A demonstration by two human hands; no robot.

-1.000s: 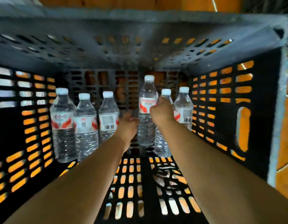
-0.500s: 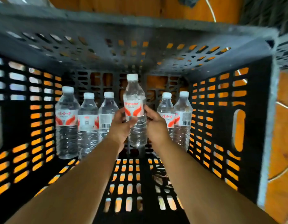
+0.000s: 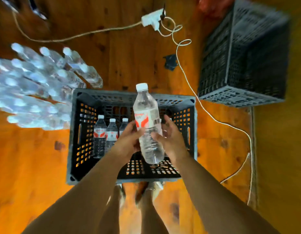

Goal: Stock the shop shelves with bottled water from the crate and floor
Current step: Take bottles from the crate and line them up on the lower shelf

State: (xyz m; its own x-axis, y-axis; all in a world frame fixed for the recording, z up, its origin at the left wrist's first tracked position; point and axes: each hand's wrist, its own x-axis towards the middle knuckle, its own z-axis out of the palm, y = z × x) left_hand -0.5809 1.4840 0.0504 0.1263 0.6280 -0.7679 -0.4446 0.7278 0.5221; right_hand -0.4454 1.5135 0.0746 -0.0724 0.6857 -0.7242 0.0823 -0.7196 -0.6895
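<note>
I hold a clear water bottle [image 3: 147,115] with a white cap and a red-and-white label above the black plastic crate [image 3: 73,135]. It is tilted, with its cap pointing away from me. My left hand [image 3: 127,142] grips its left side with the thumb on the label. My right hand [image 3: 171,141] holds its right side, thumb against the lower body. Three bottles [image 3: 111,134] stand in a row at the crate's far left; any others are hidden behind my hands.
A blurred pack of several water bottles [image 3: 33,88] lies on the orange wooden floor left of the crate. A second black crate [image 3: 244,56] stands at the upper right. A white power strip [image 3: 151,19] and its cable [image 3: 214,119] run across the floor. My feet [image 3: 141,188] stand just below the crate.
The bottle has come up out of the crate in both hands. The view has pulled back from inside the crate to high above it, so the floor now shows.
</note>
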